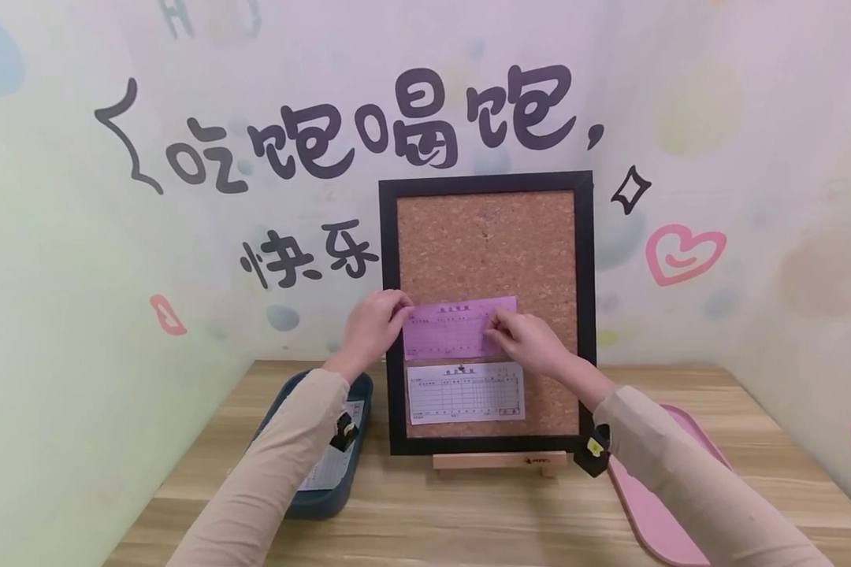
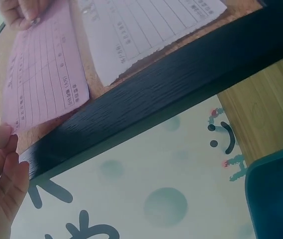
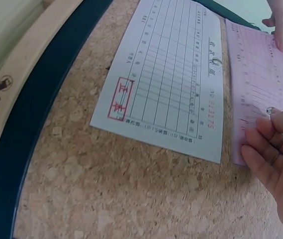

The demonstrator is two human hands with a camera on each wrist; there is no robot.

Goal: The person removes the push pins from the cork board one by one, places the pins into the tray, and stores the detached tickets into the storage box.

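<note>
A black-framed cork board (image 1: 492,244) stands upright on a small wooden easel (image 1: 499,462). A white printed form (image 1: 466,391) is pinned low on the cork. Just above it a pink form (image 1: 454,327) lies flat against the board. My left hand (image 1: 403,309) pinches the pink form's left edge next to the frame. My right hand (image 1: 499,321) rests on the form's right part, its fingertips pinching a small shiny pin (image 3: 269,110) against the paper. In the left wrist view the pink form (image 2: 42,79) and my left hand's fingertips (image 2: 7,144) meet at the sheet's corner.
A dark blue tray (image 1: 360,390) with paper slips sits on the wooden table (image 1: 425,512) left of the board. A pink tray (image 1: 670,504) lies to the right. Decorated walls close in behind and at both sides.
</note>
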